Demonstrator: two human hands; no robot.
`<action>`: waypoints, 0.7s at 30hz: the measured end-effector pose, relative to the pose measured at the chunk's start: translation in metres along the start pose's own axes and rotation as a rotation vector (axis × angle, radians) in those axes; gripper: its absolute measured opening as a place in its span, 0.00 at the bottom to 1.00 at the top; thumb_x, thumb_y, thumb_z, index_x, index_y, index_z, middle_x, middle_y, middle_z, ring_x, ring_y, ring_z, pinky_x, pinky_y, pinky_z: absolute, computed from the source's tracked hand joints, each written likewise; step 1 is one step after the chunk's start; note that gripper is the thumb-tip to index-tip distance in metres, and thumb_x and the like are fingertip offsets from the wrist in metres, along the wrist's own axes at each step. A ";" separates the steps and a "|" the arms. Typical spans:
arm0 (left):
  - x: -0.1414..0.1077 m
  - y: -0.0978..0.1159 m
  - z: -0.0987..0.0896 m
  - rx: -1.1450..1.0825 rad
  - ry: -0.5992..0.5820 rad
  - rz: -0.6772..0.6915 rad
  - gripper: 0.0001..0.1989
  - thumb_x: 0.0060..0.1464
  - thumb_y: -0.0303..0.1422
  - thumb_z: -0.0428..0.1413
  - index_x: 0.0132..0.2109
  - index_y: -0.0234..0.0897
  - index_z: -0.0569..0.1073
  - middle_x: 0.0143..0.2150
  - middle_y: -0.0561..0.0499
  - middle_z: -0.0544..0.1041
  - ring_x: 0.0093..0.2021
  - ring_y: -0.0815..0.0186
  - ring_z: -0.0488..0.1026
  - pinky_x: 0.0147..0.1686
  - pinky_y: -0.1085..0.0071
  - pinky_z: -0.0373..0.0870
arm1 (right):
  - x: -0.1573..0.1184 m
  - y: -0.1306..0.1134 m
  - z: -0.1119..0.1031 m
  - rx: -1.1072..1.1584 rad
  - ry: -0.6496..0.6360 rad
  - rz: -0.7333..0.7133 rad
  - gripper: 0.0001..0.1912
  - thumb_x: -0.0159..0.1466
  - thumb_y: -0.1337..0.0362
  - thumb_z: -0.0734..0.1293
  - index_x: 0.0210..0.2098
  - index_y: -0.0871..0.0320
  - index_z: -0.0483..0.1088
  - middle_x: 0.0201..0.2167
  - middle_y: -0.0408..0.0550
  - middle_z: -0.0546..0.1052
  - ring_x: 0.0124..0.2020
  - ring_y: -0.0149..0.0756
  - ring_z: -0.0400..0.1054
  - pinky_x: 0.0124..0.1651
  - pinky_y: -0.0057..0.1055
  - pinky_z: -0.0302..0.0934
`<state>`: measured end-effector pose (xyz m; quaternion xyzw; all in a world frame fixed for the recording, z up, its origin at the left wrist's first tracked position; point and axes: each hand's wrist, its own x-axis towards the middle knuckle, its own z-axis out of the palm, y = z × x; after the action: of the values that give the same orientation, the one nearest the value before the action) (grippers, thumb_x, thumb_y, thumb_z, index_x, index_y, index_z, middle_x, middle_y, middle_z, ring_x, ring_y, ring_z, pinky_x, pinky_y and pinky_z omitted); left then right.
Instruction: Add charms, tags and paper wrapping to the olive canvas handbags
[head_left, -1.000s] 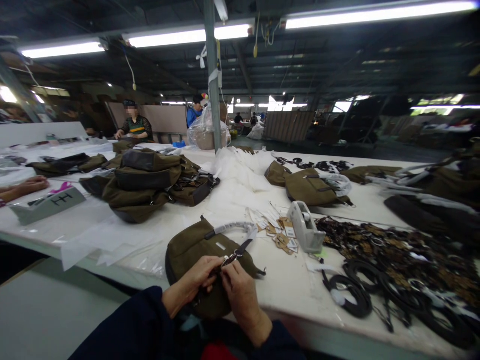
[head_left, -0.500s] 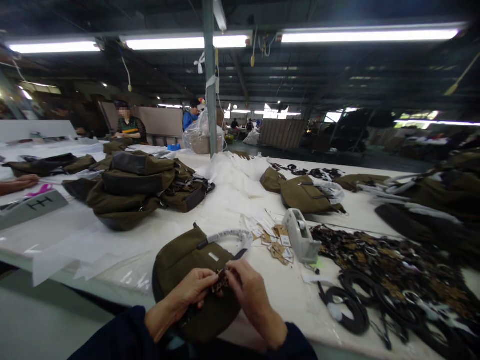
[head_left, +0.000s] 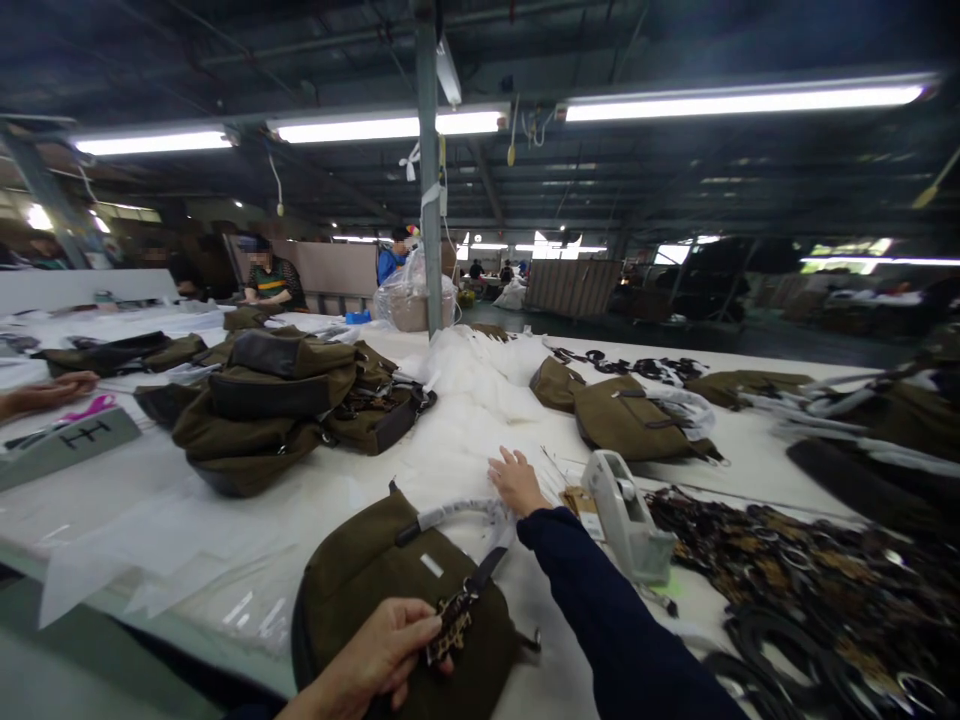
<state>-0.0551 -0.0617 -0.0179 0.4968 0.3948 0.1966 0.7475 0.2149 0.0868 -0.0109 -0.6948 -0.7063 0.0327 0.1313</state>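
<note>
1. While the left hand (head_left: 386, 650) pinches a dark, mottled charm (head_left: 454, 630) between thumb and fingers, the right hand (head_left: 517, 482) is stretched out, fingers spread and grasping nothing visible, by the white paper (head_left: 480, 380); contact there cannot be told.
2. Olive bag (head_left: 360, 580) lies flat at the near edge of the counter (head_left: 547, 660), in front of the person. Charm rests over its face, at the end of a dark strap (head_left: 487, 570).
3. Bag looks soft and fairly light, likely to sag if lifted by one corner; best held by the wrapped handle (head_left: 465, 512), though that wrapping may slip.
4. Charm seems small, bendy and loose-hanging; a fingertip pinch near its strap end should steady it.
5. Paper looks thin, slippery and easily creased; best taken by an edge.
6. Tape dispenser (head_left: 626, 520) stands right of the bag, beside the right sleeve.
</note>
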 end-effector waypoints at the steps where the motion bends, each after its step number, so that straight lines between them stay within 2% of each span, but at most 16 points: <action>1: 0.001 -0.001 0.000 -0.004 0.005 -0.002 0.25 0.49 0.53 0.59 0.36 0.32 0.73 0.32 0.43 0.81 0.10 0.82 0.47 0.12 0.78 0.51 | 0.007 -0.001 0.004 -0.006 -0.024 -0.001 0.20 0.70 0.57 0.57 0.58 0.49 0.69 0.68 0.52 0.57 0.67 0.55 0.47 0.59 0.49 0.52; 4: 0.005 -0.005 -0.003 -0.006 0.010 -0.007 0.25 0.47 0.54 0.60 0.35 0.33 0.73 0.32 0.44 0.81 0.10 0.81 0.48 0.11 0.77 0.52 | 0.024 -0.002 0.018 0.001 -0.077 0.005 0.20 0.69 0.53 0.58 0.57 0.47 0.69 0.69 0.52 0.54 0.68 0.58 0.43 0.61 0.52 0.48; 7: 0.009 -0.009 -0.006 -0.020 0.016 -0.017 0.26 0.45 0.55 0.61 0.34 0.34 0.73 0.29 0.46 0.80 0.10 0.81 0.48 0.11 0.76 0.48 | 0.036 -0.004 0.031 0.036 -0.091 0.025 0.21 0.68 0.51 0.59 0.56 0.49 0.70 0.69 0.53 0.54 0.69 0.60 0.43 0.62 0.54 0.45; 11: 0.009 -0.009 -0.007 -0.064 0.023 -0.017 0.26 0.42 0.55 0.63 0.33 0.34 0.75 0.28 0.48 0.77 0.10 0.80 0.49 0.11 0.75 0.46 | 0.043 -0.007 0.036 0.132 -0.005 0.036 0.20 0.68 0.55 0.60 0.56 0.55 0.70 0.66 0.55 0.61 0.67 0.59 0.47 0.62 0.55 0.46; 13: 0.009 -0.008 -0.006 -0.078 0.023 -0.005 0.26 0.42 0.55 0.63 0.33 0.34 0.76 0.27 0.47 0.77 0.11 0.80 0.50 0.12 0.75 0.48 | 0.045 -0.007 0.028 0.201 0.090 0.037 0.20 0.69 0.59 0.59 0.56 0.57 0.69 0.64 0.54 0.64 0.66 0.57 0.50 0.62 0.54 0.48; 16: 0.009 -0.006 -0.005 -0.067 0.025 -0.013 0.26 0.42 0.55 0.63 0.33 0.34 0.76 0.28 0.47 0.78 0.10 0.80 0.49 0.11 0.75 0.47 | 0.043 -0.006 0.003 0.329 0.251 0.039 0.19 0.68 0.63 0.57 0.55 0.59 0.69 0.60 0.56 0.69 0.62 0.50 0.56 0.61 0.48 0.53; 19: 0.008 -0.004 -0.005 -0.030 0.010 -0.020 0.27 0.45 0.55 0.61 0.35 0.33 0.75 0.30 0.44 0.80 0.10 0.81 0.47 0.11 0.75 0.47 | 0.031 -0.008 -0.024 0.471 0.377 0.037 0.20 0.67 0.65 0.55 0.54 0.64 0.67 0.52 0.60 0.73 0.51 0.42 0.66 0.52 0.38 0.63; 21: 0.005 -0.002 -0.004 -0.018 -0.005 -0.014 0.25 0.49 0.54 0.59 0.36 0.32 0.75 0.32 0.42 0.81 0.10 0.81 0.47 0.11 0.76 0.49 | 0.016 -0.012 -0.035 0.556 0.424 0.017 0.22 0.66 0.64 0.55 0.58 0.66 0.62 0.45 0.57 0.75 0.44 0.37 0.70 0.47 0.34 0.65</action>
<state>-0.0556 -0.0565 -0.0223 0.4877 0.3947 0.1937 0.7542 0.2110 0.0971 0.0276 -0.6299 -0.6215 0.0796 0.4590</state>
